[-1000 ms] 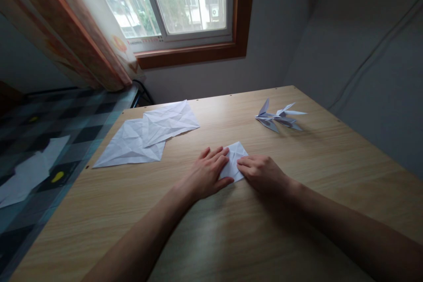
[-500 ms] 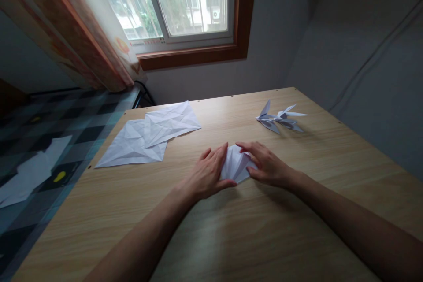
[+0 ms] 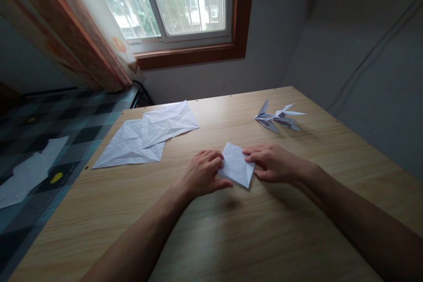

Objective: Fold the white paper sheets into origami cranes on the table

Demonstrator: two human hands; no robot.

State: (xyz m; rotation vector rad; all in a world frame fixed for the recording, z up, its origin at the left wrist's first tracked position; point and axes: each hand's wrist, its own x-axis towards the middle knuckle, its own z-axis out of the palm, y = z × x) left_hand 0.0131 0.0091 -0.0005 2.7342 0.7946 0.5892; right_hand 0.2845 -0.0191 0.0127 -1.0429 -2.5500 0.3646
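Observation:
A small folded piece of white paper (image 3: 237,165), now roughly a diamond with one corner toward me, lies between my two hands over the wooden table. My left hand (image 3: 205,172) has its fingers curled at the paper's left edge, the thumb stretched out low beside it. At the right edge, my right hand (image 3: 266,161) pinches the paper, fingers on top and thumb lower down near the right corner. The fingertips hide parts of both side edges.
Two creased white sheets, a nearer one (image 3: 128,147) and a farther one (image 3: 172,121), overlap at the table's back left. Folded paper figures (image 3: 277,119) with pointed wings stand at the back right. More white paper (image 3: 31,176) lies on the checkered cloth (image 3: 89,114) at left.
The folded paper has gone from a fanned, pleated look to a flatter, smoother face. My left fingers have curled from lying straight, and my right fingers have closed at the right edge.

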